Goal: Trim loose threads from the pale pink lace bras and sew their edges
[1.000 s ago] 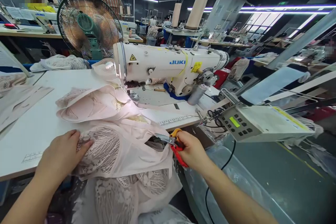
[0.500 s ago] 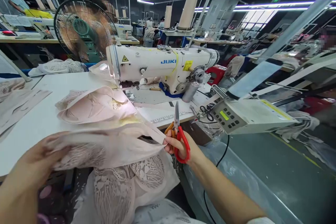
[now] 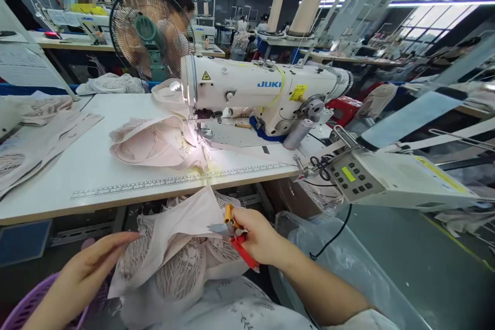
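My right hand is closed around scissors with orange and red handles. Their blades point left, against the pale pink bra draped over my lap. At that bra's left lace edge is my left hand, its fingers stretched out and touching the lace. The bra's peaked upper end reaches up to the table's front edge. Another pale pink bra lies on the table, its right end by the needle of the white sewing machine. More lace cups show beneath the draped bra.
A printed ruler runs along the white table's front. Pale fabric pieces lie at left, and a fan stands behind. A control box juts out at right above a clear plastic bag. A purple basket sits lower left.
The bra in my hands has dropped from table height to my lap. The scissors have swung from pointing up to pointing left. My left hand's fingers have straightened, and the view has shifted left.
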The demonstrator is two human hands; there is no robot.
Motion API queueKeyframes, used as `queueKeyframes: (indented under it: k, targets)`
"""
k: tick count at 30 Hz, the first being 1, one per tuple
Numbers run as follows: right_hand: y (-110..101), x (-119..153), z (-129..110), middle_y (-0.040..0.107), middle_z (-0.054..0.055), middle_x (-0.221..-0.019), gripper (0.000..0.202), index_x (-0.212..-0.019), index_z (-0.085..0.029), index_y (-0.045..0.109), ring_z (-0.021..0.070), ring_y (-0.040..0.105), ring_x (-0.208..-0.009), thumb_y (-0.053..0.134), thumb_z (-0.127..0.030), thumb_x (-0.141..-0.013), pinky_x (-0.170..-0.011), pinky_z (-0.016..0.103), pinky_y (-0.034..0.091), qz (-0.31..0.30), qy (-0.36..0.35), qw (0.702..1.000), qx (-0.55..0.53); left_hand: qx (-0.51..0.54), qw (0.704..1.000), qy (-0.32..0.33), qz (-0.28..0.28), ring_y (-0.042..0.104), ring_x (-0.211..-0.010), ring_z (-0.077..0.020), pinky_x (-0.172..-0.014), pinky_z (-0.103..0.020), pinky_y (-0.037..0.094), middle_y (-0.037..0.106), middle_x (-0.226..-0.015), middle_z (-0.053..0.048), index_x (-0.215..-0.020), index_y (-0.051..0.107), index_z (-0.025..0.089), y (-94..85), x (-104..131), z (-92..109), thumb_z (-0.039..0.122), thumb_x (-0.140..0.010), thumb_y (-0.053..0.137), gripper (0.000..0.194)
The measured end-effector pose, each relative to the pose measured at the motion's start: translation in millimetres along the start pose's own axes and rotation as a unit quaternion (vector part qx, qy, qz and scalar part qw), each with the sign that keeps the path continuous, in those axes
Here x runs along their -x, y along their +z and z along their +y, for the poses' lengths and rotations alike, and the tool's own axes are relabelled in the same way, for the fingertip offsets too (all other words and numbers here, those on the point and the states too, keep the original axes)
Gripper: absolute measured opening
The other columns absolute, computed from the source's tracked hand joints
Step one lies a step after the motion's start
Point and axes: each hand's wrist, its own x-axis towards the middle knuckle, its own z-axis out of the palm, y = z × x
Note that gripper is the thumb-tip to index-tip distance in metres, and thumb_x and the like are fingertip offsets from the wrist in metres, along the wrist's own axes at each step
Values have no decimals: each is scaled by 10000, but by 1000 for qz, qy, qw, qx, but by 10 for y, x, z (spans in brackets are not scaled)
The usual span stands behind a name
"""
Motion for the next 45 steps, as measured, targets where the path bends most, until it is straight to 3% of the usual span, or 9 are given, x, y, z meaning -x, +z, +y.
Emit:
queueKeyframes:
  k: [4,9,12,17,22,26,34,39,45]
  targets:
    - [27,-63,-91,426,-41,-585,178,-619,-201,344,94,336,-534,506,-125,-622,-505,207,288,-26,-50,998,30,145,982,28,-120,589,-1103,-265,-971,-368,442,676,-1182,-42,-1081,685,267,410,-682,690,473,-789,557,379]
    - [44,11,-114,394,-48,-578,199,-619,-201,336,94,300,-532,508,-101,-629,-495,218,244,-62,-41,996,52,269,952,17,-147,612,-764,-204,-740,-296,483,666,-707,-18,-705,672,199,732,-1169,1146,446,-735,594,261]
    - [23,70,-83,411,-42,-600,169,-632,-200,357,96,338,-552,498,-108,-635,-518,213,284,-81,-3,997,21,326,929,-31,-171,464,-494,-116,-496,-234,397,509,-529,33,-638,589,184,733,-1022,1074,510,-759,557,349]
    - [29,50,-9,449,-31,-613,159,-637,-202,376,101,387,-561,517,-161,-697,-534,210,348,-53,30,998,-27,464,846,-165,-207,477,-542,-100,-527,-208,378,572,-606,0,-641,628,155,665,-664,817,532,-645,721,389]
    - [80,-79,-40,574,-2,-673,103,-703,-199,493,127,517,-630,561,-175,-776,-605,243,426,-5,-32,994,-102,418,874,-93,-229,540,-814,-173,-689,-258,434,615,-916,-66,-597,622,166,720,-670,815,486,-745,644,353]
    - [58,-125,-88,610,2,-679,95,-725,-207,532,141,573,-652,547,-149,-799,-636,264,462,-44,-40,992,-111,334,907,-38,-253,442,-650,-137,-613,-250,386,472,-664,11,-583,483,190,693,-763,858,496,-789,533,373]
    - [-442,-383,157,530,39,-774,650,-847,-159,520,151,491,-651,443,-793,-727,-578,272,421,-261,98,960,-20,334,920,-19,-202,298,-558,-106,-523,-241,283,305,-609,56,-576,335,210,730,-713,803,431,-825,462,356]
    - [-622,-744,229,419,-20,-662,627,-733,-168,459,105,373,-583,362,-786,-767,-515,226,309,-439,135,882,107,333,923,-9,-194,293,-563,-108,-530,-248,270,270,-609,58,-569,302,215,831,-686,784,405,-822,451,350]
    - [-594,-1047,85,427,-33,-644,552,-723,-173,454,101,387,-582,446,-723,-777,-521,215,306,-490,134,851,135,340,920,-19,-192,287,-559,-104,-523,-248,253,275,-589,57,-544,299,210,883,-673,739,433,-782,498,383]
